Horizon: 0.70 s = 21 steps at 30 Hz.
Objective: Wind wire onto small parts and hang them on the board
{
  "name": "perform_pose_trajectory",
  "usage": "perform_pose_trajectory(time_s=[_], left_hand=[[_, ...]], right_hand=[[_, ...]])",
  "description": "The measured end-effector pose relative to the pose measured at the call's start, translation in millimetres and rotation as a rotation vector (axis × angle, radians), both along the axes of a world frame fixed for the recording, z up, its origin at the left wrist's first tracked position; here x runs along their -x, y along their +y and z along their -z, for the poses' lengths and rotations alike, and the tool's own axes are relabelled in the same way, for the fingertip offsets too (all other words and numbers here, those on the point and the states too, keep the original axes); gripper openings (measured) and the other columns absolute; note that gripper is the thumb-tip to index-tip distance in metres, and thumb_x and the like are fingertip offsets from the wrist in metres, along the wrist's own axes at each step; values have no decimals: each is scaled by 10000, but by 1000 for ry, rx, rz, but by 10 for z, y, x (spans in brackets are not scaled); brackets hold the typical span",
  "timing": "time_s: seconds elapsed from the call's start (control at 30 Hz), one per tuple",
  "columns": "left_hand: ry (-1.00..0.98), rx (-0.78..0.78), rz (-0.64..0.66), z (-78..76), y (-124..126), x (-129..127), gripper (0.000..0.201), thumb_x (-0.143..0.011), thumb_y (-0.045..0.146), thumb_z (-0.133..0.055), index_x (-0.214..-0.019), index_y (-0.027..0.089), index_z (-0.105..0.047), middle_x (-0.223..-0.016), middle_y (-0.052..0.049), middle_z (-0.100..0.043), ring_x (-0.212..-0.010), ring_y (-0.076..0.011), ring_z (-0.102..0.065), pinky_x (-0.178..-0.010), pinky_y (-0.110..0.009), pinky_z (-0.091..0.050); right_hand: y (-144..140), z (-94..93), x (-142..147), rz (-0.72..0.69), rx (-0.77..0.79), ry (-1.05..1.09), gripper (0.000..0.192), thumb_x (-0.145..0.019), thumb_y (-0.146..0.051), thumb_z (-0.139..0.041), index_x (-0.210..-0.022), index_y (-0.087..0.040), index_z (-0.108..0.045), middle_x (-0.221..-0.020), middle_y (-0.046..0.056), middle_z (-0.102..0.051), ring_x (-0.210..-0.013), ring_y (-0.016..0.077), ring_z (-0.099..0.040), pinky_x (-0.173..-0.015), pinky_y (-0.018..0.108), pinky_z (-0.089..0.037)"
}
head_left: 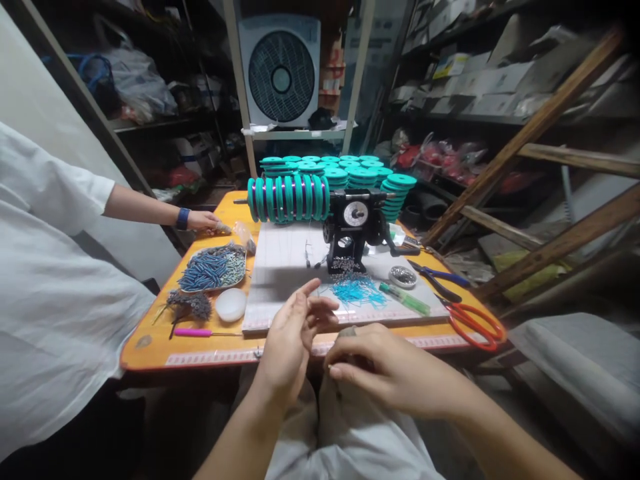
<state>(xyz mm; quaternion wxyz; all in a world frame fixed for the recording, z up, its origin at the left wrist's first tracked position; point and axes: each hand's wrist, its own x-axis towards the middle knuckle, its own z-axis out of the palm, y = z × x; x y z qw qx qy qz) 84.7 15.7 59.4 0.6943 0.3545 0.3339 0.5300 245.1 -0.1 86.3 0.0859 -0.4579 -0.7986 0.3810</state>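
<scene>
My left hand [293, 333] is raised at the near edge of the orange table [150, 347], fingers spread, with nothing visible in it. My right hand [390, 370] lies lower over my lap, fingers curled together against the grey cloth; whether it pinches anything is hidden. Just beyond my fingers, a pile of thin blue pieces [357, 291] lies on a white mat [280, 267]. Behind it stands a black winding machine [355, 223] with a dial, its shaft carrying teal spools [287, 198].
A co-worker in a white shirt stands at the left, one hand [203, 220] on the table's far corner. A tray of blue beads [213, 270], a white lid [231, 304], blue pliers [440, 277] and red scissors [473, 323] lie around the mat. Wooden beams [525, 143] lean at the right.
</scene>
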Motion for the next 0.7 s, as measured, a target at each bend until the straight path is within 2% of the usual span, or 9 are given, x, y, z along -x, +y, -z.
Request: perform_pose_trajectory(time_s=[0.07, 0.13, 0.2, 0.23, 0.3, 0.4, 0.5, 0.6, 0.7], left_hand=[[-62, -15, 48, -48, 104, -5, 301, -917, 364, -439, -1068, 139, -570, -662, 10, -526, -622, -81, -521, -651, -208, -442], [-44, -51, 49, -58, 156, 17, 254, -906, 350, -465, -896, 131, -591, -552, 43, -424, -569, -64, -477, -626, -184, -419], [-10, -74, 37, -40, 170, 44, 257, -899, 357, -480, -805, 136, -572, -530, 46, -415, -566, -63, -475, -645, -184, -424], [8, -86, 41, -26, 171, 55, 265, -898, 364, -484, -786, 138, -565, -535, 43, -426, -562, -60, -468, -641, -182, -421], [44, -117, 46, -1, 171, 69, 275, -897, 374, -493, -768, 140, -558, -572, 37, -458, -551, -46, -442, -603, -162, -395], [76, -160, 41, 7, 179, 85, 270, -888, 375, -519, -754, 143, -552, -653, 27, -507, -540, -38, -452, -529, -152, -365], [80, -167, 65, -12, 174, 119, 265, -892, 380, -501, -789, 146, -568, -644, 8, -555, -513, -66, -493, -493, -172, -392], [61, -149, 121, -16, 102, 159, 294, -907, 370, -455, -767, 139, -569, -568, -10, -575, -487, -89, -517, -508, -194, -434], [45, -92, 228, 12, -48, 177, 325, -901, 352, -453, -709, 119, -572, -580, -52, -623, -491, -102, -565, -549, -209, -456]], right_hand=[[98, -21, 14, 92, -42, 7, 423, -887, -453, -368, -857, -117, -624, -782, -1, -575, -670, -85, -403, -627, 47, -225], [251, -55, 44, 277, -105, 128, 496, -876, -505, -369, -802, -60, -574, -712, 17, -542, -626, -84, -401, -587, 40, -242], [437, -115, 98, 430, -71, 376, 507, -862, -542, -377, -934, -71, -551, -679, 10, -521, -560, -79, -396, -538, 39, -268], [531, -151, 134, 439, 28, 512, 525, -864, -553, -361, -1063, -94, -519, -651, -5, -507, -486, -74, -350, -484, 55, -243], [697, -224, 214, 304, 318, 658, 573, -871, -559, -331, -1238, -126, -411, -602, -30, -488, -368, -55, -255, -396, 93, -160], [836, -285, 334, 87, 631, 688, 484, -876, -553, -306, -1074, -119, -392, -613, -24, -524, -307, -19, -257, -344, 123, -122], [848, -268, 433, 129, 724, 786, 447, -874, -554, -298, -804, -116, -244, -559, -45, -463, -301, 10, -290, -321, 135, -134], [823, -234, 485, 243, 748, 872, 484, -870, -546, -310, -736, -113, -139, -481, -64, -318, -288, 18, -253, -315, 142, -137], [822, -233, 481, 339, 726, 942, 480, -878, -500, -324, -714, -112, -93, -470, -66, -258, -288, 0, -200, -317, 126, -93]])
